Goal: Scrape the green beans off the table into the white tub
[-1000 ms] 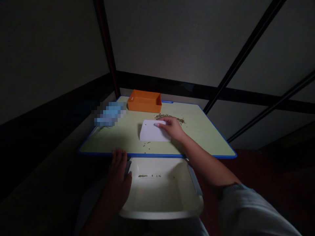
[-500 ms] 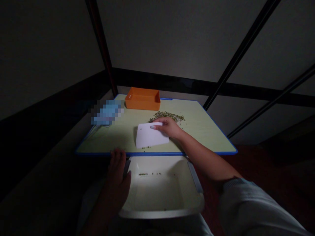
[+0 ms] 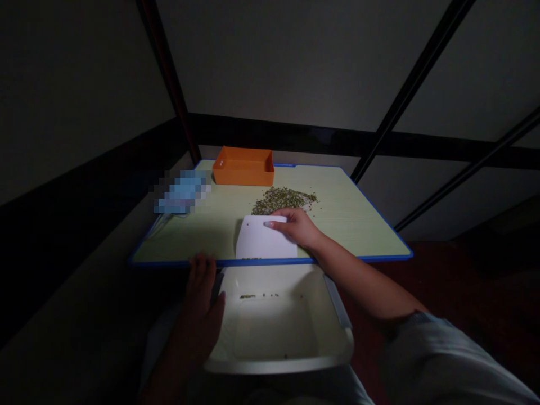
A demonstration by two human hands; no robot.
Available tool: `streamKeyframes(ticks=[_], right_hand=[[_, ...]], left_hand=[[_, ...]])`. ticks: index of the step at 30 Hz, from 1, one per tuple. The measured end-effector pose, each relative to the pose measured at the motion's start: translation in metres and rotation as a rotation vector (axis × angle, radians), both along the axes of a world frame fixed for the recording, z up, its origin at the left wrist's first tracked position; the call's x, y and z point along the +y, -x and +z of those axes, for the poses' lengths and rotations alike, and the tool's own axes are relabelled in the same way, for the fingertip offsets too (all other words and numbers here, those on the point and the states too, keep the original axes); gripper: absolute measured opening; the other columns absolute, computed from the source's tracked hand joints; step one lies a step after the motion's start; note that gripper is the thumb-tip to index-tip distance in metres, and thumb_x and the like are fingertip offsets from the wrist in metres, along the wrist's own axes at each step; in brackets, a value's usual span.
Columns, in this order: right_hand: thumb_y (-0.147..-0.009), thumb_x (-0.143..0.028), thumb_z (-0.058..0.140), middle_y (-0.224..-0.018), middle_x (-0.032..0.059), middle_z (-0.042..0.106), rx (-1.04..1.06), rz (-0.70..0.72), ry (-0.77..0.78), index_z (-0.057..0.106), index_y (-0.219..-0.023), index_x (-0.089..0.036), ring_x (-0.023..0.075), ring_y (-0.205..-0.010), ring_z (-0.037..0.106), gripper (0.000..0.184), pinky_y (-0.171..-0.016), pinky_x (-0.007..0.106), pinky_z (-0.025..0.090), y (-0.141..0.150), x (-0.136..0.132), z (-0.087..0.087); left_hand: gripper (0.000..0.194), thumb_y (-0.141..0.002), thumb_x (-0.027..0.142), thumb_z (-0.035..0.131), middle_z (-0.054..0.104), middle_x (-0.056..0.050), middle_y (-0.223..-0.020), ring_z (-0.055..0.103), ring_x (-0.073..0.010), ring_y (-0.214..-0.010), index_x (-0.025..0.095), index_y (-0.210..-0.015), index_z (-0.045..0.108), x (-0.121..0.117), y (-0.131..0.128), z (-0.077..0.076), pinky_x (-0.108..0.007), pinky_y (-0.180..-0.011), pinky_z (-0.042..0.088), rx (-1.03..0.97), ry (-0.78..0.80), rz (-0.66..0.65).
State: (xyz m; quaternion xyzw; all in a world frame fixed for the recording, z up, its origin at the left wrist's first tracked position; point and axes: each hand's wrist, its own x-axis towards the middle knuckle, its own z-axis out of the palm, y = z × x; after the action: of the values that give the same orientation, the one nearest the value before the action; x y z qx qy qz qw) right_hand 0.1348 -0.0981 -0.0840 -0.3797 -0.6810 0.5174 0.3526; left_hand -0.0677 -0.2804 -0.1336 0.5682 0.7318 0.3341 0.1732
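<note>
At the near edge of the counter (image 3: 358, 225), a little left of its middle, the right grip (image 3: 297, 229) is closed on a white card (image 3: 264, 239). The thumb lies flat across the near face, by the top edge, and the other fingers go behind it, so the card is pinched by its upper right part. It leans upright-ish, its small hole at the upper left, and its lower edge comes down at the blue edging (image 3: 363, 259). A short row of grains (image 3: 251, 259) shows along that lower edge.

Just behind the card and the right grip, a loose heap of greenish-brown grains (image 3: 280, 198) spreads over the counter, thinning into single grains at its right side.

Below the near edge sits a pale basin (image 3: 274, 332) with grey handles; a thin line of grains (image 3: 248, 296) and a few single ones lie inside it, towards the far wall. The left grip (image 3: 205, 306) is at the basin's left side, thumb over the rim, fingertips up by the blue edging; in the shadow I cannot tell how tightly it is closed.

Farther back stand an orange box (image 3: 243, 176) and, left of it, a blurred-out blue thing (image 3: 183, 192).
</note>
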Motion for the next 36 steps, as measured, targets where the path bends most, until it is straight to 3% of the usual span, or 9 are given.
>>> streamKeyframes(ticks=[7, 10, 14, 18, 36], right_hand=[[-0.060, -0.037, 0.079, -0.071, 0.0006, 0.068, 0.097, 0.043, -0.024, 0.071, -0.076, -0.017, 0.0105, -0.061, 0.055, 0.027, -0.059, 0.025, 0.044, -0.007, -0.004, 0.007], [-0.065, -0.040, 0.076, -0.080, 0.0024, 0.071, 0.167, -0.094, -0.121, 0.072, -0.081, -0.019, 0.0132, -0.067, 0.060, 0.027, -0.064, 0.028, 0.047, -0.011, -0.002, 0.005], [-0.072, -0.036, 0.073, -0.100, 0.0053, 0.073, 0.206, -0.340, -0.345, 0.073, -0.095, -0.021, 0.0184, -0.091, 0.065, 0.027, -0.084, 0.035, 0.049, -0.017, 0.003, 0.002], [-0.076, -0.033, 0.070, -0.106, 0.0057, 0.073, 0.142, -0.377, -0.462, 0.073, -0.098, -0.023, 0.0200, -0.098, 0.066, 0.024, -0.089, 0.037, 0.049, -0.020, 0.003, 0.002], [-0.076, -0.031, 0.069, -0.098, 0.0076, 0.075, -0.004, -0.398, -0.388, 0.075, -0.094, -0.020, 0.0213, -0.089, 0.067, 0.022, -0.081, 0.036, 0.050, -0.024, 0.004, 0.001]], left_hand=[[0.060, -0.086, 0.031, 0.037, 0.016, -0.014, -0.158, 0.005, -0.0237, -0.147, 0.010, -0.142, 0.035, -0.001, 0.002, 0.001, -0.049, -0.119, 0.014, 0.012, 0.007, -0.004], [0.059, -0.088, 0.032, 0.035, 0.014, -0.013, -0.159, 0.005, -0.0230, -0.147, 0.010, -0.142, 0.034, -0.003, 0.002, 0.003, -0.048, -0.119, 0.013, 0.017, 0.027, -0.014], [0.057, -0.090, 0.034, 0.033, 0.015, -0.012, -0.160, 0.007, -0.0227, -0.147, 0.015, -0.144, 0.031, -0.005, 0.005, -0.006, -0.048, -0.119, 0.017, 0.072, -0.030, -0.006], [0.056, -0.092, 0.032, 0.033, 0.017, -0.010, -0.160, 0.007, -0.0221, -0.147, 0.021, -0.146, 0.026, -0.005, 0.007, -0.017, -0.050, -0.120, 0.016, 0.153, -0.116, -0.031], [0.059, -0.091, 0.026, 0.036, 0.018, -0.009, -0.160, 0.011, -0.0231, -0.147, 0.027, -0.148, 0.021, -0.005, 0.005, -0.026, -0.052, -0.119, 0.020, 0.209, -0.240, -0.045]])
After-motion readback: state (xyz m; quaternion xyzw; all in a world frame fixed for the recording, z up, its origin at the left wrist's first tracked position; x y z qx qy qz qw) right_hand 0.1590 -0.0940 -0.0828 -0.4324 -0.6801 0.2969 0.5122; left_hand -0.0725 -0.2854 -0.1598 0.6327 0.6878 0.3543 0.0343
